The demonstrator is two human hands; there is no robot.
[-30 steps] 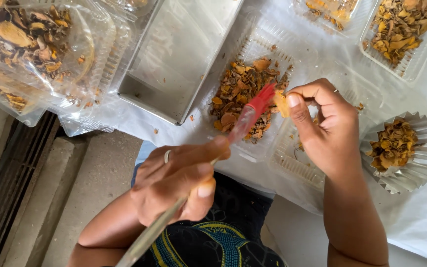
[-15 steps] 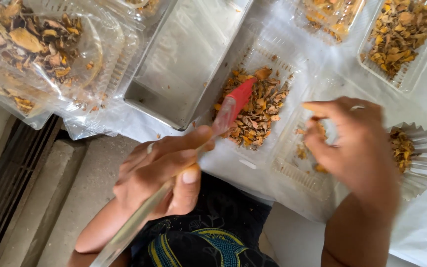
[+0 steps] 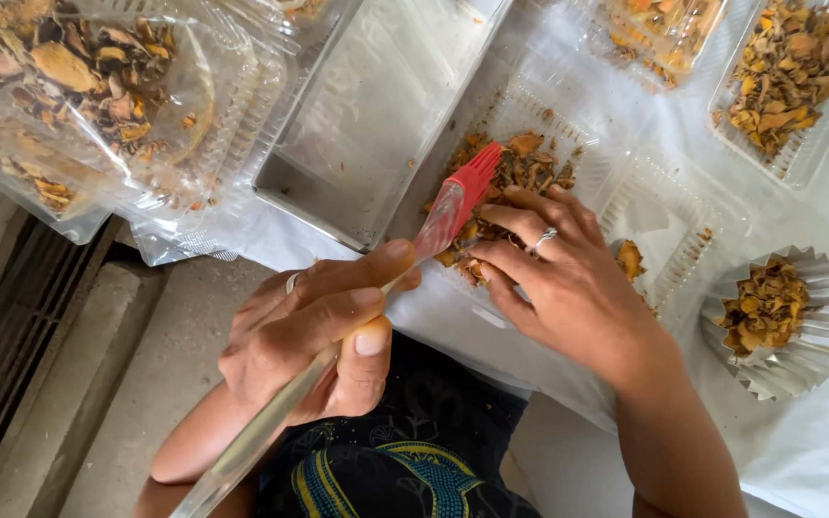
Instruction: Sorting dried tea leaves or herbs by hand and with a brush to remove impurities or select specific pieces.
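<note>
My left hand grips a clear-handled brush with a red bristle head; the head points up and right over a clear plastic tray of dried orange-brown pieces. My right hand, with a ring on one finger, reaches into that tray with its fingertips among the pieces just right of the bristles. Whether its fingers pinch a piece I cannot tell. One orange piece lies in the tray's other half, beside my right hand.
A pleated foil cup of dried pieces stands at the right. More clear trays of pieces lie at the top right and top left. An empty metal pan sits left of the open tray, on white cloth. Concrete floor lies lower left.
My right hand moved left and down from above the tray's right half into the pile of pieces. The brush and my left hand shifted slightly.
</note>
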